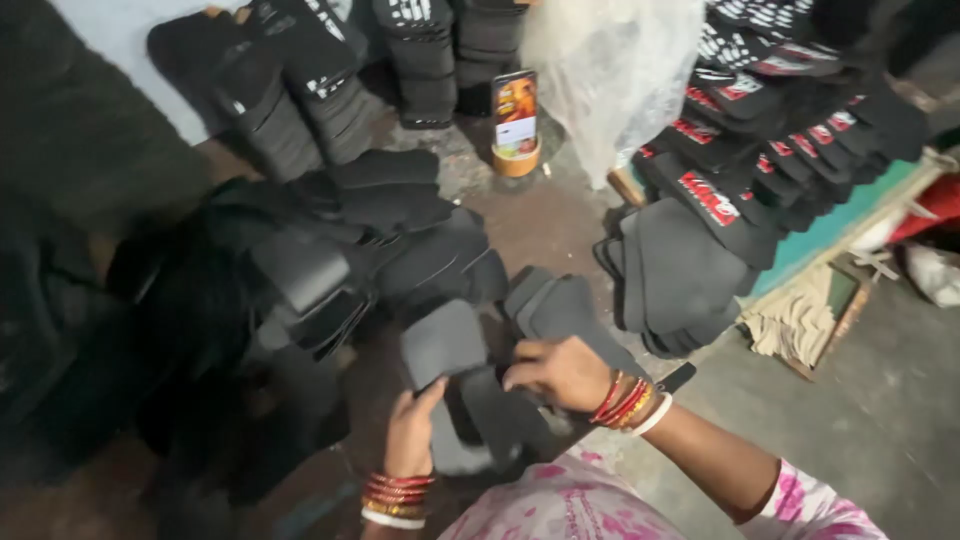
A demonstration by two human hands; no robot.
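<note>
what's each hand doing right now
left hand: closed on a dark sole piece
right hand: fingers curled over the dark pieces, grip unclear

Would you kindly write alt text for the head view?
A person's left hand grips a dark grey cut piece while the right hand rests on another, amid heaped black pieces on a floor.

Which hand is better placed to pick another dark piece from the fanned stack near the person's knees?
Probably the right hand: it rests at the fanned stack. The left hand already holds a dark grey piece in its grip.
</note>
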